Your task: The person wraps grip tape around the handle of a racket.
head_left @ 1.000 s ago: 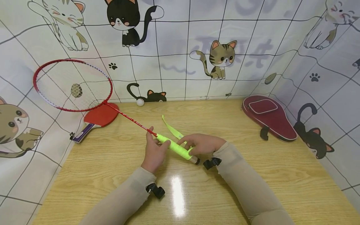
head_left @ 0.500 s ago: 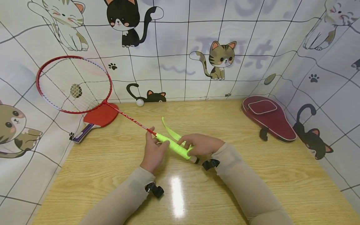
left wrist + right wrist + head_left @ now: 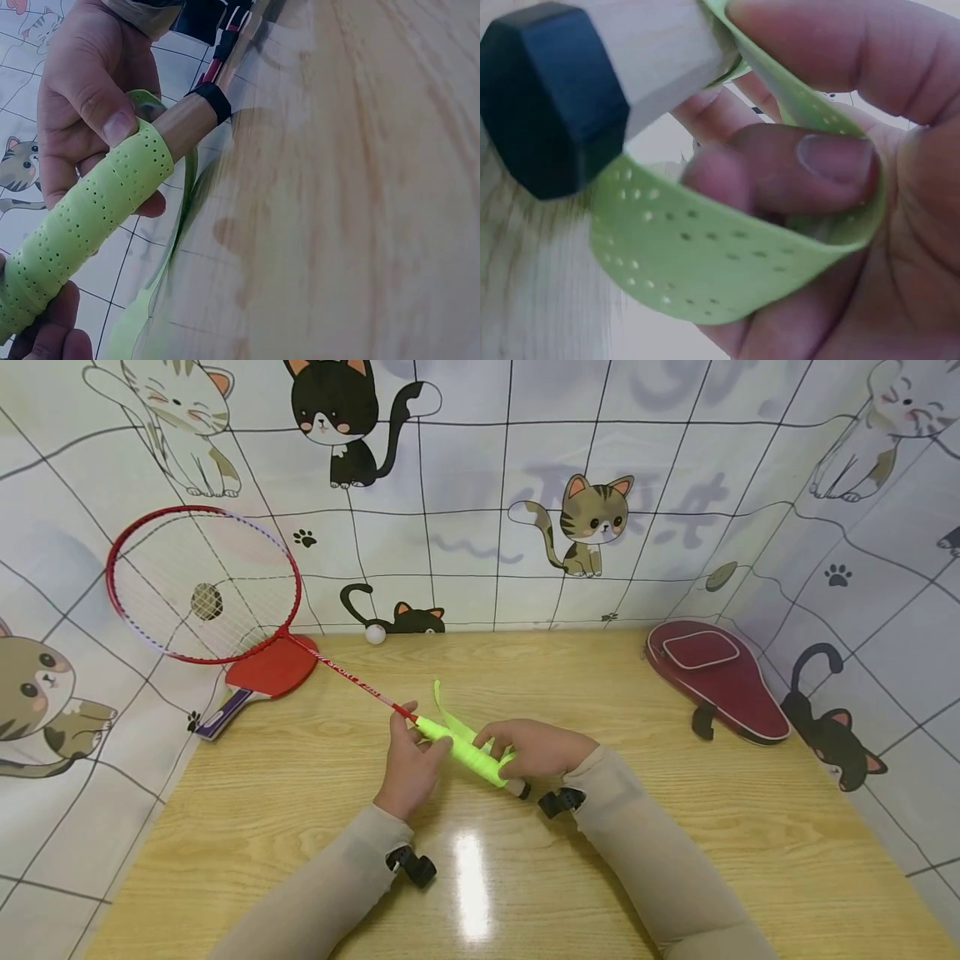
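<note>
Left hand point(image 3: 409, 774) grips badminton racket point(image 3: 352, 678) by its wrapped handle point(image 3: 468, 757), partly hidden underneath; right hand point(image 3: 542, 748) pinches looped lime overgrip tape point(image 3: 697, 262). Racket's over bench point(image 3: 300, 785), long axis far-left to near-right, head point(image 3: 202, 585) far left, butt cap point(image 3: 555, 105) near right.

The head view was bright and evenly lit, with a white streak of glare on the counter point(image 3: 247, 793) between the sleeves point(image 3: 637, 827) and the grip tape point(image 3: 463, 750) almost fluorescent. The left wrist view was dimmer and cooler, the counter's grain smeared and hazy. In the right wrist view, colours looked washed out and the fingers point(image 3: 716, 176) softly blurred.
</note>
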`<state>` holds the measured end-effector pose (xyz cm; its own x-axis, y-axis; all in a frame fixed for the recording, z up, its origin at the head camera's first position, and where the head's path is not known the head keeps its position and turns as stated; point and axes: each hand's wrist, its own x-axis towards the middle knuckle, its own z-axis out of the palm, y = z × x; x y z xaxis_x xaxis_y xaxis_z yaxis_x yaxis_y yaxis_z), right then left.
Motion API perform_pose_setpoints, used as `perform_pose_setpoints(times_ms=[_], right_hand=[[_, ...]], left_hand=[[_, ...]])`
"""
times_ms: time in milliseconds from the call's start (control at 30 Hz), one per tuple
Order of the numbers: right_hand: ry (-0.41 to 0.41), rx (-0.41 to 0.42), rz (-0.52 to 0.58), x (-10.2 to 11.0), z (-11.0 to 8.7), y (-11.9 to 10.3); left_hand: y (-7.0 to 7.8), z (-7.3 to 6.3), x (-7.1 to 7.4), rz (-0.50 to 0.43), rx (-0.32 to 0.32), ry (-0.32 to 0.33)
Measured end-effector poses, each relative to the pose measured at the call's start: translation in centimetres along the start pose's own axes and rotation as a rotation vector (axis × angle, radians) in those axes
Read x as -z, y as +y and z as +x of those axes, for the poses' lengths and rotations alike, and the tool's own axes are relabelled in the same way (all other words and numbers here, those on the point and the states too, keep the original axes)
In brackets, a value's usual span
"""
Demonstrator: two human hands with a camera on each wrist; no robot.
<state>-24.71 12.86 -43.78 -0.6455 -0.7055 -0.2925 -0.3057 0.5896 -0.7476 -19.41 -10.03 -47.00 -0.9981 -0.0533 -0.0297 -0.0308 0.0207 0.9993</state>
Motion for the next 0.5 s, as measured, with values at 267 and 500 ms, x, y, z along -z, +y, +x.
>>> perform_pose_setpoints(times_ms=[267, 500], right_hand=[[0.0, 0.01, -0.004, 0.12, 0.0, 0.01], [-0.017, 0.046, 0.017, 0.09, -0.02, 0.07]], left_hand=[[0.1, 0.11, 0.1, 0.02, 0.029, -0.002], [0.06, 0.08, 0.22, 0.036, 0.035, -0.005]])
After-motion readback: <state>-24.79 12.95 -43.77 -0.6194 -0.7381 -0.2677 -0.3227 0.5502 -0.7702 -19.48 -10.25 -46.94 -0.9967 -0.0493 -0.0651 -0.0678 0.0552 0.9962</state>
